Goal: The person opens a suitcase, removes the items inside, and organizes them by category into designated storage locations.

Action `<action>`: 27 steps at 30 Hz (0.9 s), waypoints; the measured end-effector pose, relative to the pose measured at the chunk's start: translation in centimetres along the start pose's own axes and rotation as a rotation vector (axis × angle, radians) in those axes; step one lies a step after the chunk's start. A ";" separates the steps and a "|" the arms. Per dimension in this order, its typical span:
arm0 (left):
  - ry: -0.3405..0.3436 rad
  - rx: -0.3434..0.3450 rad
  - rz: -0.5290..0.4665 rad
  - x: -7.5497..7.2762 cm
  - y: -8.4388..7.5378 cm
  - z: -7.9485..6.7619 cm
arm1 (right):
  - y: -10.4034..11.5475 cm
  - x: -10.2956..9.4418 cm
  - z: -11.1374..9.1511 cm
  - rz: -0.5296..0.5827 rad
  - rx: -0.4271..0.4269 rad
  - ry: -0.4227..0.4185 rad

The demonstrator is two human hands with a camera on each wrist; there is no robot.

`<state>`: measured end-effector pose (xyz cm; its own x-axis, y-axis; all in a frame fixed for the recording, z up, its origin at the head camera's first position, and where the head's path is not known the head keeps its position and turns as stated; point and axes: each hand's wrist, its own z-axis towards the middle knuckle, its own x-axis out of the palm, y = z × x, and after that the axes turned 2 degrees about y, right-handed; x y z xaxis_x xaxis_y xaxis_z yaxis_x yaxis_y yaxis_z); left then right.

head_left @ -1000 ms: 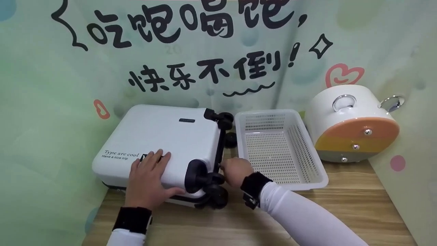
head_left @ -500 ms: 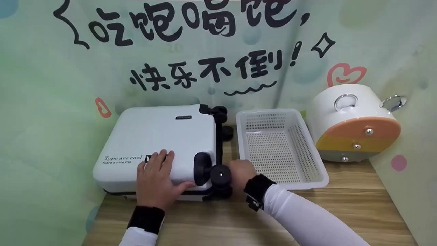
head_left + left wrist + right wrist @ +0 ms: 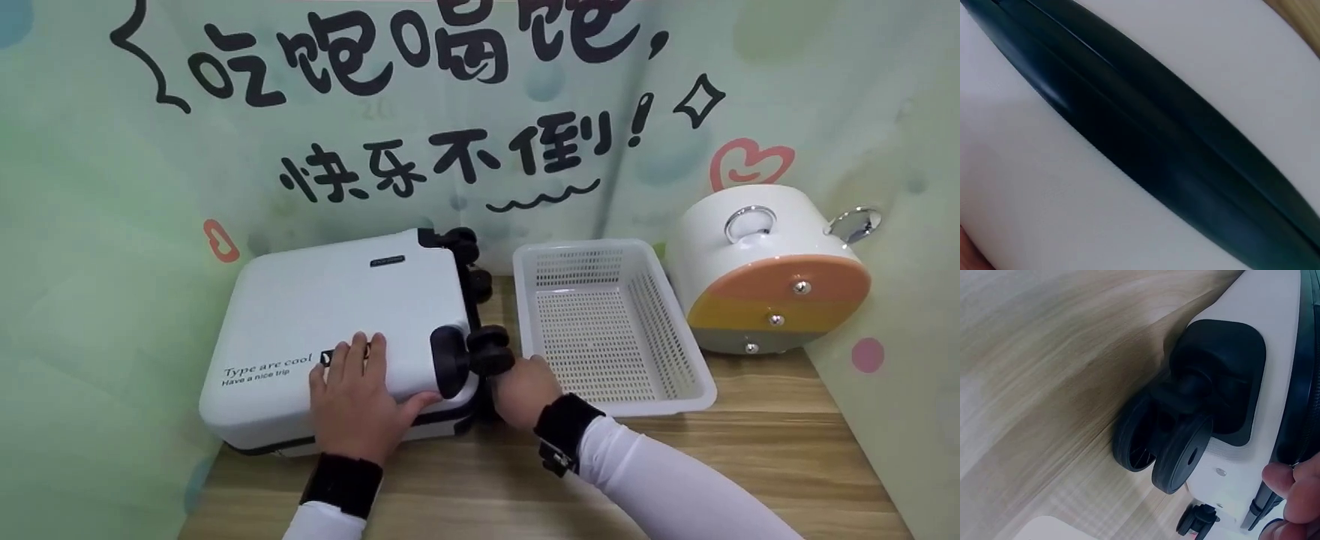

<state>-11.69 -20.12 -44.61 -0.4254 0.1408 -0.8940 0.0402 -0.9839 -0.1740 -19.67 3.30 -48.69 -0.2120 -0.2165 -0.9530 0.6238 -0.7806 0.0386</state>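
A white hard-shell suitcase [image 3: 345,300] lies flat, its black wheels [image 3: 490,350] pointing right. My left hand [image 3: 360,405] rests on its near right part with fingers spread and straight, thumb along the edge by the wheel. In the left wrist view the suitcase's dark seam band [image 3: 1145,129] runs across. My right hand [image 3: 527,390] is curled at the wheel end, partly behind a wheel. The right wrist view shows its fingertips [image 3: 1303,495] pinched at the zipper [image 3: 1310,399], where a small metallic bit shows; most of the zipper pull is hidden by the fingers.
Right of the suitcase stands a white perforated plastic basket [image 3: 688,375], close by my right hand. Beyond it is a white round-bodied box [image 3: 720,217] with a striped front and metal rings. A printed cloth [image 3: 450,210] hangs behind the wooden table [image 3: 660,442].
The suitcase has turned, its far wheel corner shifting left and its near wheel corner moving back. My left hand has slid right with it. My right hand stays at the wheel end.
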 end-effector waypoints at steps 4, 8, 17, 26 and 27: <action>0.036 -0.024 0.020 -0.2 -0.5 -0.1 | 0.3 0.0 -0.2 0.004 0.023 0.002; 0.041 -0.035 0.028 -0.3 -0.7 0.0 | 0.6 -0.3 -0.3 0.002 0.036 0.030; 0.018 -0.036 0.052 -0.2 -1.2 0.1 | 1.1 -0.9 -0.9 0.008 0.052 0.072; 0.066 -0.081 0.052 -0.6 -1.8 0.3 | 1.8 -0.6 -1.2 0.025 0.061 0.053; 0.067 -0.084 0.054 -0.7 -1.7 0.3 | 1.9 -0.5 -1.3 0.033 0.056 0.046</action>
<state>-11.72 -18.52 -43.62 -0.3592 0.0979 -0.9281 0.1379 -0.9780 -0.1566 -17.41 2.70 -48.55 -0.1563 -0.2163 -0.9637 0.5862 -0.8056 0.0857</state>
